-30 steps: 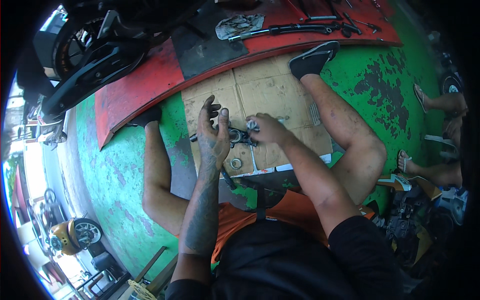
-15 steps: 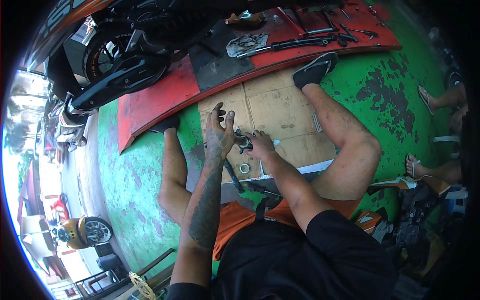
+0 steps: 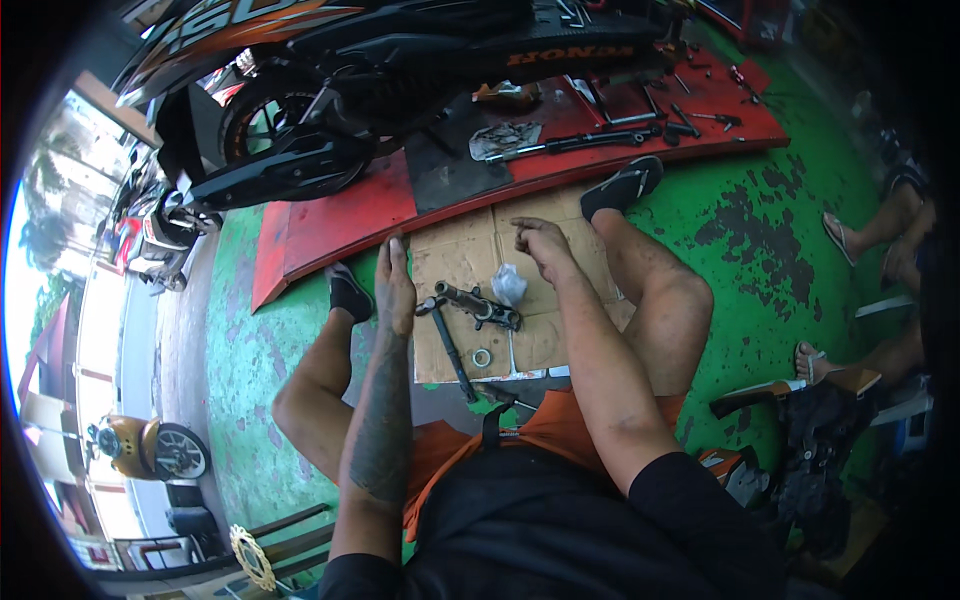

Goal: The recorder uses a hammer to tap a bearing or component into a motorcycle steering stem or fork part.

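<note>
My left hand point(image 3: 397, 287) is raised over the left edge of the cardboard, fingers straight, holding nothing. Off to the right, my right hand point(image 3: 543, 248) hovers with curled fingers; nothing shows in it. Between and below them lies a steering stem point(image 3: 482, 308), a metal tube on a dark clamp, touched by neither hand. Beside it is a crumpled white rag or plastic point(image 3: 509, 286). A hammer point(image 3: 449, 347) with a dark handle lies to its left, and a metal ring point(image 3: 482, 357) sits nearer me. A slim metal tool point(image 3: 511, 352) rests close to the ring.
Cardboard point(image 3: 560, 335) covers the green floor point(image 3: 250, 390) between my legs. Beyond is a red platform point(image 3: 340, 225) bearing a motorcycle point(image 3: 300, 150), a shock absorber point(image 3: 575, 143) and several tools. Another person's feet point(image 3: 840, 238) are at right, near dark motorcycle parts point(image 3: 820, 440).
The steering stem is out of my right hand and lies on the cardboard. My hands have moved apart, the right one farther from me. The white rag shows more fully; the view has shifted.
</note>
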`<state>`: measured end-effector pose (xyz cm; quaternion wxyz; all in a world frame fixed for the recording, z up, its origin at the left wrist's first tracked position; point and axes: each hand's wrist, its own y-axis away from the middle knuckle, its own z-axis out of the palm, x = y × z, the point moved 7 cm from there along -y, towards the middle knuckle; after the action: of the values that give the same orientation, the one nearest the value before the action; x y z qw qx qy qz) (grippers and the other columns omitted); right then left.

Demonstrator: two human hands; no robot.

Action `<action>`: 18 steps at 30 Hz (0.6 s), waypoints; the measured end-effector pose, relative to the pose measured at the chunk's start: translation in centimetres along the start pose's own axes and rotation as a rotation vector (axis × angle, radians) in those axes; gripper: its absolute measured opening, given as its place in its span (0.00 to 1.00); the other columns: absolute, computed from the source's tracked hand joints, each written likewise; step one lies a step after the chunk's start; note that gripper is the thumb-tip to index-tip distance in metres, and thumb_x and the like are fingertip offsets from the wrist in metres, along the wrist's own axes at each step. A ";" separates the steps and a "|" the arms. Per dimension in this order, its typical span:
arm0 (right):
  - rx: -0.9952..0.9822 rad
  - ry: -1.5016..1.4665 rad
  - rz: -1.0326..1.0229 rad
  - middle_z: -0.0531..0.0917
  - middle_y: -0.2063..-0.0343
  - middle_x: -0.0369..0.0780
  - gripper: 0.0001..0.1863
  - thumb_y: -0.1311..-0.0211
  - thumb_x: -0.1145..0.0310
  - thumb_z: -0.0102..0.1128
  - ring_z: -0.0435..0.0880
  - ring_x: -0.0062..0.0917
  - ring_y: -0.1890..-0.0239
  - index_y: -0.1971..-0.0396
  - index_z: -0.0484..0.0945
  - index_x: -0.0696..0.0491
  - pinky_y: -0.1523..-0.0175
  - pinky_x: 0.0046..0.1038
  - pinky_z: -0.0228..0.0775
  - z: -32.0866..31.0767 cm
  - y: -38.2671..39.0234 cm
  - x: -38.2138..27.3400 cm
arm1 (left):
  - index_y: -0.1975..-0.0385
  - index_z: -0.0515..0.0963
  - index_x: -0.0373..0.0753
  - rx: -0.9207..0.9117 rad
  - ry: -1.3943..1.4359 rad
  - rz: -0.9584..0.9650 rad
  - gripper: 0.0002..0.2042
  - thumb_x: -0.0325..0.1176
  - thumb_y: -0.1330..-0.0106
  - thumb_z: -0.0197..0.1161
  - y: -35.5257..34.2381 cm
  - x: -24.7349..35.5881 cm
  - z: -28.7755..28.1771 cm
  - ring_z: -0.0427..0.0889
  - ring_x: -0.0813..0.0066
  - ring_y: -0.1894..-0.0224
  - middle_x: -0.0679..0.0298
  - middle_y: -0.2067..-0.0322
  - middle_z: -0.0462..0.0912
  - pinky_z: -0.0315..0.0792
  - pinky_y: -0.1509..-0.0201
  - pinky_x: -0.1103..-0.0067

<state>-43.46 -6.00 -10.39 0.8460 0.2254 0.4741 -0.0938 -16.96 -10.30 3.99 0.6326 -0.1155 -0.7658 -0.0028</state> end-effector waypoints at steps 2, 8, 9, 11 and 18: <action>0.027 0.062 -0.054 0.79 0.72 0.35 0.20 0.42 0.80 0.52 0.75 0.18 0.74 0.48 0.79 0.58 0.66 0.21 0.72 -0.4 -0.4 -0.6 | 0.38 0.72 0.36 -0.018 -0.052 -0.041 0.23 0.48 0.21 0.47 0.8 4.9 -0.7 0.74 0.70 0.44 0.57 0.45 0.78 0.64 0.36 0.77; 0.110 1.337 -0.053 0.84 0.52 0.47 0.27 0.42 0.62 0.65 0.83 0.39 0.49 0.41 0.76 0.48 0.45 0.37 0.76 -8.0 -1.1 10.5 | 0.39 0.73 0.38 -0.307 -0.374 0.405 0.19 0.37 0.26 0.58 4.2 22.6 -4.5 0.77 0.72 0.48 0.61 0.47 0.76 0.71 0.42 0.75; 0.072 1.437 0.015 0.83 0.48 0.48 0.30 0.42 0.58 0.65 0.80 0.43 0.43 0.38 0.73 0.44 0.39 0.40 0.74 -7.0 -0.1 12.6 | 0.38 0.73 0.37 -0.308 -0.483 0.360 0.20 0.35 0.28 0.59 4.9 23.9 -7.1 0.77 0.71 0.48 0.60 0.45 0.76 0.71 0.43 0.75; -0.007 1.471 0.049 0.85 0.52 0.45 0.24 0.41 0.58 0.64 0.84 0.43 0.47 0.43 0.78 0.44 0.43 0.38 0.77 -4.5 1.8 15.0 | 0.38 0.72 0.36 -0.265 -0.604 0.407 0.23 0.34 0.33 0.59 6.2 25.3 -12.9 0.77 0.69 0.47 0.57 0.42 0.74 0.71 0.44 0.74; 0.517 0.985 -0.227 0.88 0.62 0.46 0.12 0.34 0.63 0.58 0.87 0.41 0.59 0.57 0.86 0.50 0.53 0.39 0.78 -5.9 -0.4 5.6 | 0.27 0.59 0.47 -0.116 -0.024 -0.150 0.47 0.78 0.35 0.29 7.0 7.1 -27.4 0.76 0.69 0.53 0.57 0.36 0.69 0.74 0.54 0.72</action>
<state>-45.11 -3.26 -17.93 0.4268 0.3898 0.7958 -0.1808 9.62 -6.40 15.34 0.6139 -0.0942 -0.7782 -0.0931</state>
